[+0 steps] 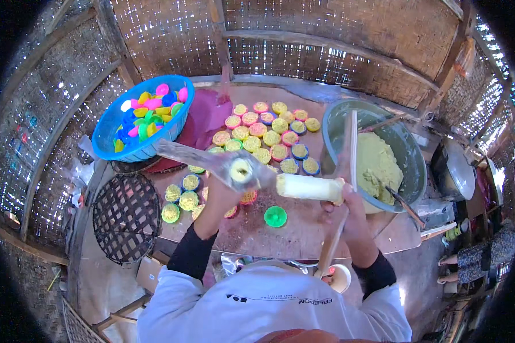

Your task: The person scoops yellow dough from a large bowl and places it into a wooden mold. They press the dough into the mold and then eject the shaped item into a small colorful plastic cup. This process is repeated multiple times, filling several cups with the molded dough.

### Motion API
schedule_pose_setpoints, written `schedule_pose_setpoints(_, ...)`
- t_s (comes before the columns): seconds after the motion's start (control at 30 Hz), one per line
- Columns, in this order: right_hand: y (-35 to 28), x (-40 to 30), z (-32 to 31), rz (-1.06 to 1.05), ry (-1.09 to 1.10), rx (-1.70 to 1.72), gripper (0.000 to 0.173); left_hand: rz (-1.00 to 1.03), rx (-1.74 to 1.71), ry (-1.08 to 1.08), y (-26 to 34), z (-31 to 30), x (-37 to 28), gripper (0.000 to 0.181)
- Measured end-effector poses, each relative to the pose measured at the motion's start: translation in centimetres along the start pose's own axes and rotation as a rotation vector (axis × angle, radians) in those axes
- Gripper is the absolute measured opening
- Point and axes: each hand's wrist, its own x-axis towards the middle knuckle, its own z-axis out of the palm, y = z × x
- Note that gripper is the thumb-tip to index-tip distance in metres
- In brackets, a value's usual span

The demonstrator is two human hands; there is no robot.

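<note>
My left hand grips the wooden body of a hand press, with its round bore turned up and pale dough inside. The body is slightly blurred. My right hand holds the matching wooden plunger piece. Its white cylinder points left toward the body, apart from it, with dough stuck at the base near my fingers. Between my arms, a green plastic mould cup sits on the table. Beyond my hands stand several coloured cups filled with yellow dough strands.
A large tub at the right holds pale dough and a stirring stick. At the left, a blue basin is heaped with coloured cups, near a woven bamboo tray. Another person's legs show far right.
</note>
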Motion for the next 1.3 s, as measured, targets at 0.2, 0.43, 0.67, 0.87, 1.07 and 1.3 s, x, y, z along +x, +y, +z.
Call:
schedule_pose_setpoints(0.2,-2.5,0.3,2.7,-0.417,-0.173,-0.643,0.075,0.202,0.535,-0.266,5.1,-0.9,-1.4,0.042)
schedule_pose_setpoints(0.43,-3.1,-1.1,3.7,-0.606,-0.409,-1.011,0.081,0.158,0.64,-0.394,6.7,-0.1,-4.0,0.048)
schedule_pose_setpoints(0.67,2.6,-2.2,1.8,-0.316,-0.373,-0.924,0.084,-0.055,0.524,-0.523,2.6,3.7,-8.4,0.047)
schedule_pose_setpoints(0.87,-1.3,-0.2,-1.6,0.611,-0.394,-0.229,0.065,-0.223,-0.074,-0.443,1.0,3.4,-3.0,0.067)
schedule_pose_setpoints(1.07,-4.2,0.6,-2.4,0.755,-0.512,-0.028,0.051,-0.044,-1.156,-0.425,-1.2,0.5,5.2,0.079)
schedule_pose_setpoints(1.3,-2.6,3.6,-3.4,0.892,-0.44,-0.449,0.052,-0.249,-1.798,-0.351,-6.4,3.1,3.1,0.047)
